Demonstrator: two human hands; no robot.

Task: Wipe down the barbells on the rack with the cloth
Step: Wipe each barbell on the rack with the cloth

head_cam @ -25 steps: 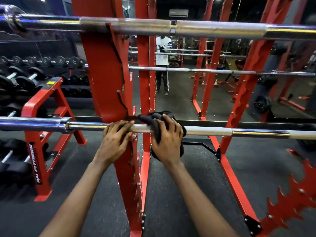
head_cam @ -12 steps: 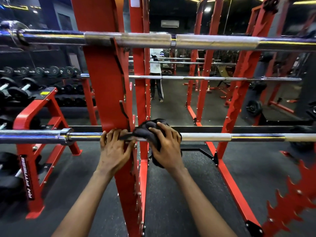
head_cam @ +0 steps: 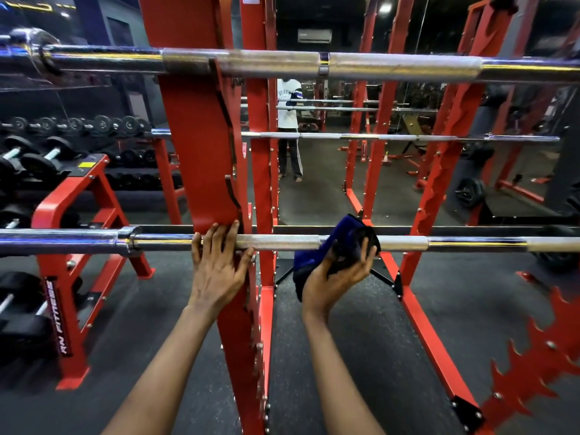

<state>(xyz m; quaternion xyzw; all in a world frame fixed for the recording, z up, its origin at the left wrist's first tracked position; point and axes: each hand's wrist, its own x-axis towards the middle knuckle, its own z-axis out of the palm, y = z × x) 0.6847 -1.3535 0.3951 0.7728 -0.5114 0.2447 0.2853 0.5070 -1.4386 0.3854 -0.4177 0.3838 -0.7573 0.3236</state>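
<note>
A chrome barbell (head_cam: 282,241) lies level across the red rack (head_cam: 201,146) at waist height. My left hand (head_cam: 218,265) rests over this bar where it crosses the rack's upright, fingers curled on top. To its right, my right hand (head_cam: 337,274) grips a dark blue cloth (head_cam: 342,243) from below, the cloth bunched around the bar. A second barbell (head_cam: 392,64) sits higher on the rack, near the top of the view. A third, thinner bar (head_cam: 376,137) lies further back.
A red dumbbell rack (head_cam: 62,221) with black dumbbells stands at the left. A mirror behind the rack reflects a person (head_cam: 288,120) in a white shirt. Toothed red rack feet (head_cam: 533,356) spread over the dark rubber floor at lower right.
My right hand has slid the cloth to the right along the lower bar and turned palm up beneath it. My left hand stays on the bar at the upright.
</note>
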